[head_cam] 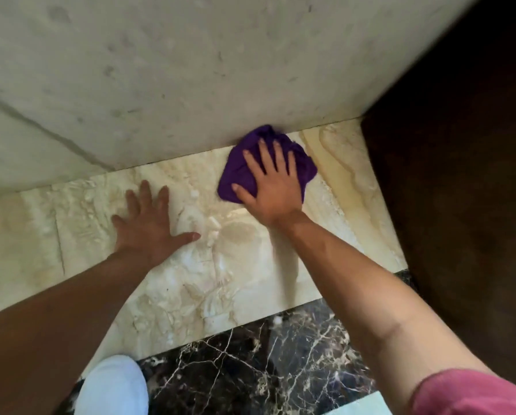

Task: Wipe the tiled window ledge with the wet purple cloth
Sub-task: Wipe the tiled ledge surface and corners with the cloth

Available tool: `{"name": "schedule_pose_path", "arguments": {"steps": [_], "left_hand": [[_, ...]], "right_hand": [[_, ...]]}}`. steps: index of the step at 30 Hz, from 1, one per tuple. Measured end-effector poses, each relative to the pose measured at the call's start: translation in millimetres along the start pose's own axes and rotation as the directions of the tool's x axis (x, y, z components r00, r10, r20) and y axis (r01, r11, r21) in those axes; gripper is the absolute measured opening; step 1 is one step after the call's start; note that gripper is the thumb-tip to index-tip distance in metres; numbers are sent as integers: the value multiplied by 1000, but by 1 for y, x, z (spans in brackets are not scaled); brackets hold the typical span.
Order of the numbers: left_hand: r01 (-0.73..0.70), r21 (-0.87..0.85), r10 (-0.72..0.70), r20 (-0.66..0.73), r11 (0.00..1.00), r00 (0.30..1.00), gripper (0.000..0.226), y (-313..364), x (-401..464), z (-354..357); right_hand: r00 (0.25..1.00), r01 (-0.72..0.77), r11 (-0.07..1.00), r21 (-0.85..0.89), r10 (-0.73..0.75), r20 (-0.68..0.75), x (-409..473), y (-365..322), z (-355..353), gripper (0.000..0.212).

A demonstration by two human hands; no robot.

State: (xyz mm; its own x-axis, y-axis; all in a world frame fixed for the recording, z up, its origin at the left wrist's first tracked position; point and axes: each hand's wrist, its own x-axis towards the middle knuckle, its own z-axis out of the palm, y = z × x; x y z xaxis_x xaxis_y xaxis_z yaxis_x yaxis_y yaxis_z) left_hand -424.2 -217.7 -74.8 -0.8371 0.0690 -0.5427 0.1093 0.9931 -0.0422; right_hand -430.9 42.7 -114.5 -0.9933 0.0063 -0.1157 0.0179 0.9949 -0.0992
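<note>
The cream marble-patterned tiled ledge (pixel 80 223) runs across the middle of the head view. A crumpled purple cloth (pixel 244 163) lies on it, pushed against the pale wall at the back right. My right hand (pixel 270 187) presses flat on the cloth with fingers spread, covering its near half. My left hand (pixel 149 223) rests flat on the bare tile to the left, fingers apart, holding nothing. A damp sheen shows on the tile between the two hands.
A pale, stained wall (pixel 190 70) rises behind the ledge. A dark brown wooden panel (pixel 460 175) closes off the right end. Below the ledge's front edge is dark veined marble floor (pixel 265 363), with a white-clad knee (pixel 113 384) at the bottom left.
</note>
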Motion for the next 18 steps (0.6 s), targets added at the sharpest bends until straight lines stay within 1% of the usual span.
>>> {"name": "schedule_pose_path", "arguments": {"steps": [1, 2, 3, 4, 5, 6, 7, 8, 9, 10, 11, 12, 13, 14, 16, 18], "left_hand": [[-31, 6, 31, -12, 1000, 999, 127, 0, -1, 1], [-43, 5, 43, -27, 999, 999, 127, -1, -2, 2], [-21, -2, 21, -28, 1000, 999, 128, -6, -5, 4], [20, -15, -20, -16, 1000, 1000, 131, -11, -7, 7], [73, -39, -73, 1, 997, 997, 135, -15, -9, 10], [117, -66, -116, 18, 991, 993, 138, -18, -10, 12], [131, -90, -129, 29, 987, 991, 139, -20, -12, 14], [119, -103, -117, 30, 987, 993, 139, -22, -13, 16], [98, -110, -95, 29, 989, 995, 138, -26, -12, 18], [72, -105, -70, 28, 992, 997, 136, -31, -10, 19], [51, -86, -48, 32, 995, 998, 134, -36, -9, 18], [47, -61, -44, 48, 997, 998, 132, -42, -13, 19], [36, -49, -33, 51, 998, 998, 131, -44, -13, 19], [28, -54, -25, 52, 998, 998, 131, -43, -10, 20], [33, -63, -29, 58, 997, 998, 132, -40, -9, 17], [38, -81, -34, 58, 996, 998, 131, -39, -11, 12]], "right_hand": [[998, -68, 997, -20, 68, -18, 2, 25, -2, 77], [986, -168, 986, -24, 167, -19, 5, 53, -7, 77], [967, -255, 967, -21, 255, -7, 10, 76, -14, 76], [954, -300, 953, -31, 300, 9, 13, 93, -19, 76], [953, -301, 952, -54, 302, 24, 15, 104, -18, 76], [953, -300, 952, -68, 302, 23, 17, 111, -15, 77], [940, -341, 938, -56, 341, -8, 19, 114, -12, 79], [901, -432, 902, -14, 431, -59, 22, 114, -9, 83], [832, -543, 838, 48, 545, -105, 30, 109, -8, 88], [748, -644, 755, 123, 655, -109, 41, 101, -9, 92], [676, -715, 675, 184, 734, -67, 53, 90, -12, 95], [641, -749, 629, 208, 767, -12, 61, 72, -13, 96], [639, -755, 628, 190, 769, 0, 63, 58, -13, 95], [669, -732, 665, 150, 743, -32, 60, 45, -11, 94], [786, -605, 788, 112, 614, -78, 41, 5, -2, 92], [890, -446, 889, 106, 453, -56, 23, -46, 5, 88]]}}
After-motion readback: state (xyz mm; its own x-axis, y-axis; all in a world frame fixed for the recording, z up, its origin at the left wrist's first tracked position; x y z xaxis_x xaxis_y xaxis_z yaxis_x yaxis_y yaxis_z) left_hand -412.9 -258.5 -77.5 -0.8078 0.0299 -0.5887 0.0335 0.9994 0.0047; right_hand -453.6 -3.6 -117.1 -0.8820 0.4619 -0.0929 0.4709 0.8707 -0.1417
